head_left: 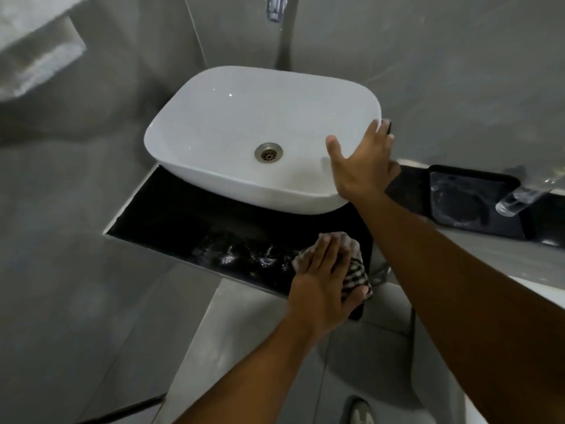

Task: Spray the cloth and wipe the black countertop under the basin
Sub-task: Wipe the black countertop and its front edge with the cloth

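Observation:
A white basin sits on the black countertop. My left hand lies flat on a checked cloth, pressing it onto the countertop's front right edge. Wet streaks show on the black surface just left of the cloth. My right hand rests against the basin's right rim with fingers spread; a small dark object sits at its fingertips, and whether the hand holds it is unclear.
A black tray lies on the counter at the right, with a clear glass item over it. A chrome tap sticks out above the basin. White towels hang at top left. Grey tiled floor lies below.

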Motion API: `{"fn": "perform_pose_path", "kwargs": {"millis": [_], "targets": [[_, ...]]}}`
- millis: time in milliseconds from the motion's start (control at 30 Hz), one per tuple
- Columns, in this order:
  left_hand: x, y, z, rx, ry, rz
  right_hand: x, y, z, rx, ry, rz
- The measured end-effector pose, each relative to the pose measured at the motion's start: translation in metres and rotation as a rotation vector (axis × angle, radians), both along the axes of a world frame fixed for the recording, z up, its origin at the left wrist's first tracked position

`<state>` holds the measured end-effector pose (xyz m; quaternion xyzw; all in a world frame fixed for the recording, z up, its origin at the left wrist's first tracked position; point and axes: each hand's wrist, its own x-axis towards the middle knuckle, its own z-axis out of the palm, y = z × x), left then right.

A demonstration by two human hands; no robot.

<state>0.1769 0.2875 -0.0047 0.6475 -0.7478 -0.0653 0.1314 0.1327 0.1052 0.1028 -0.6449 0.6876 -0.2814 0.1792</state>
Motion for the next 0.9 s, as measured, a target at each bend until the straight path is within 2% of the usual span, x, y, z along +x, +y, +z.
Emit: {"fn": "perform_pose_path", "kwargs": {"millis": [100, 233, 400, 500, 633, 800, 900], "targets": [[0.026, 0.006, -0.004, 0.008, -0.03, -0.016, -0.003, -0.004, -0.002, -0.02, -0.03, -0.01], [0.125, 0.016, -0.001, -0.012, -0.038, -0.049, -0.002, -0.005, -0.003, -0.013, -0.003, -0.001], [0.297, 0.021, 0.007, 0.081, -0.112, 0.245, 0.0, -0.008, -0.006, -0.029, 0.02, -0.03], [0.345, 0.01, 0.011, 0.091, -0.132, 0.437, 0.001, -0.011, -0.008, -0.036, 0.014, -0.042], [0.307, -0.002, 0.012, 0.017, -0.034, 0.55, 0.001, -0.011, -0.007, -0.024, 0.012, -0.055], [0.158, 0.0, 0.017, -0.061, 0.193, 0.268, 0.003, -0.006, -0.002, -0.017, 0.009, -0.047], [0.046, 0.003, 0.003, -0.037, 0.199, 0.072, 0.002, -0.005, -0.002, -0.025, 0.009, -0.044]]}}
